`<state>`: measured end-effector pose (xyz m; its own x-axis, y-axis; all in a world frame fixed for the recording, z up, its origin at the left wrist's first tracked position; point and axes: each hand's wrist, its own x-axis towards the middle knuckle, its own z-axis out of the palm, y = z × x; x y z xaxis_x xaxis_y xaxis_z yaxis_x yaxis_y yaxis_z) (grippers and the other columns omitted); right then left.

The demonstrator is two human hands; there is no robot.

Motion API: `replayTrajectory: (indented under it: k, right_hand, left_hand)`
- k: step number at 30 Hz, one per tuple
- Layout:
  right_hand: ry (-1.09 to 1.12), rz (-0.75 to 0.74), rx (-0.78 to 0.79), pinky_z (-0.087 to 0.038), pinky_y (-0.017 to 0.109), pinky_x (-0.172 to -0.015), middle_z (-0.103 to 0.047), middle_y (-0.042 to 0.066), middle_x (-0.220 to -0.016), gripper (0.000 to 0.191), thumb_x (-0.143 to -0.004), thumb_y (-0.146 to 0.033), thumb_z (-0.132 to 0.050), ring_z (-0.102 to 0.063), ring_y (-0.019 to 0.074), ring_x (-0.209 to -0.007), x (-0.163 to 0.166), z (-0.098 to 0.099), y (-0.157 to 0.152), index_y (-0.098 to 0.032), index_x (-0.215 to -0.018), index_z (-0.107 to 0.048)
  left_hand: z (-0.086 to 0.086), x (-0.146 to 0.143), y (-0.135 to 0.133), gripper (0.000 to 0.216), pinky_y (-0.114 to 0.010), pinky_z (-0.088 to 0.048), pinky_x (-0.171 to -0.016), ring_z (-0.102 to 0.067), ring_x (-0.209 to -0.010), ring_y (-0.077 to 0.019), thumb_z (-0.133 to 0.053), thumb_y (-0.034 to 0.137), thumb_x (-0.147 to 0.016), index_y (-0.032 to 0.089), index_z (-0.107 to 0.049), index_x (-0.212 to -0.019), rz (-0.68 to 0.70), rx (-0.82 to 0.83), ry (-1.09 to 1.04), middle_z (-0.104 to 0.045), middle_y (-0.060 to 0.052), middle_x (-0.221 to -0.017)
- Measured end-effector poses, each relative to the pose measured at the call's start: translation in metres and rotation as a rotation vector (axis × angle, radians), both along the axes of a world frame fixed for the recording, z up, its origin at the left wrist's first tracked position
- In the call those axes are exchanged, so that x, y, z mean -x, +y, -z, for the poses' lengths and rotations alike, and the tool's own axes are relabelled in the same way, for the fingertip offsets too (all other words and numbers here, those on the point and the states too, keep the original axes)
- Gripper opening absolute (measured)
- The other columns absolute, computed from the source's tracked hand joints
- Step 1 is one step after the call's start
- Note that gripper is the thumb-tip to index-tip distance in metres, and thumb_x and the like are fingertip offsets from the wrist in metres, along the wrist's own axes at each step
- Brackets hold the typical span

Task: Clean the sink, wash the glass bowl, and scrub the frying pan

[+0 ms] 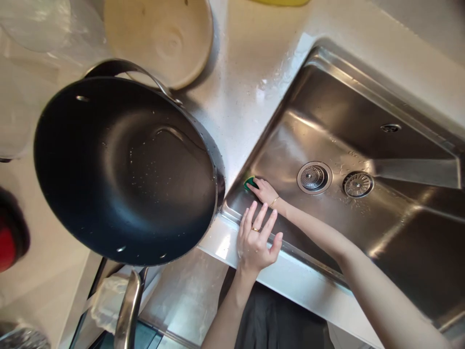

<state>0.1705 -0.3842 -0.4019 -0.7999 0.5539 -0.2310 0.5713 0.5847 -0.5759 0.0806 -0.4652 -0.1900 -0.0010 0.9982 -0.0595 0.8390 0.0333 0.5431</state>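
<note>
My right hand (266, 191) presses a green and yellow sponge (250, 183) against the inner left side of the steel sink (337, 140), its fingers closed over it. My left hand (256, 242) is empty, with fingers spread, over the sink's front rim beside my right wrist. Inside the sink are a round drain (311, 178) and, to its right, a loose strainer basket (358, 184). Water drops dot the sink floor around the basket.
A large dark wok (145, 160) stands tilted on the counter left of the sink, its handle (129, 310) jutting over the front edge. Behind it lies a beige bowl (163, 39). The counter (250, 97) is wet near the sink. A red object (6, 240) sits far left.
</note>
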Motion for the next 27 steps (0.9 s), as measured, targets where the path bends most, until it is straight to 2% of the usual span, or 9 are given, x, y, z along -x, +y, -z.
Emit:
replayTrajectory:
  k: [3,9,13,15,17,19,20,23,27]
  right_hand:
    - [-0.010,-0.115,-0.044,-0.046,0.040,-0.086,-0.052,0.017,-0.129,0.039,-0.095,-0.020,-0.038,-0.051,0.0244,-0.104,-0.019,-0.003,-0.006,-0.021,-0.130,-0.054]
    - [-0.004,-0.040,-0.059,-0.044,0.042,-0.088,-0.052,0.020,-0.129,0.041,-0.096,-0.017,-0.034,-0.051,0.0255,-0.107,-0.001,-0.001,-0.001,-0.019,-0.133,-0.052]
    - [0.096,-0.195,-0.007,-0.044,0.041,-0.091,-0.054,0.016,-0.126,0.039,-0.095,-0.019,-0.037,-0.052,0.0230,-0.102,-0.005,0.005,0.023,-0.023,-0.129,-0.056]
    - [0.084,-0.085,-0.016,-0.043,0.042,-0.092,-0.055,0.016,-0.124,0.038,-0.094,-0.019,-0.039,-0.051,0.0243,-0.103,-0.013,0.006,0.042,-0.021,-0.127,-0.058]
    - [0.045,0.220,-0.010,-0.042,0.043,-0.095,-0.053,0.018,-0.124,0.040,-0.093,-0.017,-0.039,-0.049,0.0262,-0.108,-0.013,0.003,0.055,-0.018,-0.128,-0.058]
    - [0.041,0.496,0.108,-0.041,0.040,-0.097,-0.051,0.018,-0.123,0.040,-0.091,-0.016,-0.041,-0.048,0.0255,-0.110,0.000,-0.007,0.056,-0.015,-0.128,-0.058]
    - [0.061,0.564,0.219,-0.041,0.038,-0.096,-0.053,0.017,-0.120,0.039,-0.091,-0.017,-0.043,-0.049,0.0243,-0.109,0.010,-0.015,0.052,-0.013,-0.126,-0.059]
    - [0.124,0.592,0.531,-0.044,0.032,-0.088,-0.061,0.010,-0.099,0.033,-0.091,-0.028,-0.047,-0.053,0.0200,-0.094,0.046,-0.046,0.026,-0.010,-0.109,-0.067]
    - [0.161,0.558,0.653,-0.046,0.029,-0.082,-0.064,0.004,-0.083,0.033,-0.090,-0.036,-0.050,-0.054,0.0168,-0.084,0.066,-0.092,-0.006,-0.013,-0.102,-0.070]
  left_hand:
    - [-0.001,0.001,0.000,0.050,-0.050,-0.033,-0.108,-0.033,-0.138,-0.0320,-0.056,0.032,-0.081,0.020,-0.056,-0.130,0.004,0.004,-0.008,-0.052,-0.009,-0.139]
    - [-0.001,0.002,0.000,0.050,-0.049,-0.033,-0.109,-0.033,-0.138,-0.0315,-0.058,0.032,-0.080,0.020,-0.057,-0.129,0.002,-0.003,-0.026,-0.052,-0.010,-0.138]
    - [-0.002,0.002,0.000,0.051,-0.048,-0.033,-0.109,-0.032,-0.138,-0.0309,-0.058,0.031,-0.080,0.020,-0.056,-0.129,0.016,0.010,-0.028,-0.052,-0.010,-0.138]
    - [-0.003,0.003,0.000,0.051,-0.048,-0.032,-0.109,-0.032,-0.138,-0.0310,-0.058,0.031,-0.080,0.020,-0.056,-0.130,0.023,0.016,-0.026,-0.052,-0.010,-0.138]
    - [-0.003,0.004,0.000,0.051,-0.048,-0.032,-0.110,-0.033,-0.138,-0.0311,-0.058,0.029,-0.080,0.019,-0.055,-0.130,0.029,0.008,-0.033,-0.053,-0.010,-0.137]
    - [-0.003,0.005,0.000,0.051,-0.049,-0.032,-0.110,-0.034,-0.137,-0.0310,-0.057,0.027,-0.079,0.017,-0.054,-0.129,0.022,-0.011,-0.062,-0.056,-0.012,-0.133]
    - [-0.003,0.005,-0.001,0.050,-0.049,-0.033,-0.109,-0.036,-0.135,-0.0308,-0.056,0.026,-0.079,0.017,-0.054,-0.128,0.010,-0.029,-0.090,-0.058,-0.012,-0.129]
    - [0.000,0.006,-0.004,0.041,-0.051,-0.036,-0.106,-0.045,-0.127,-0.0297,-0.054,0.022,-0.078,0.014,-0.053,-0.119,-0.071,-0.119,-0.200,-0.063,-0.013,-0.110]
    - [0.006,0.007,-0.008,0.034,-0.058,-0.037,-0.101,-0.050,-0.116,-0.0296,-0.053,0.022,-0.075,0.015,-0.048,-0.108,-0.170,-0.249,-0.259,-0.056,-0.011,-0.098]
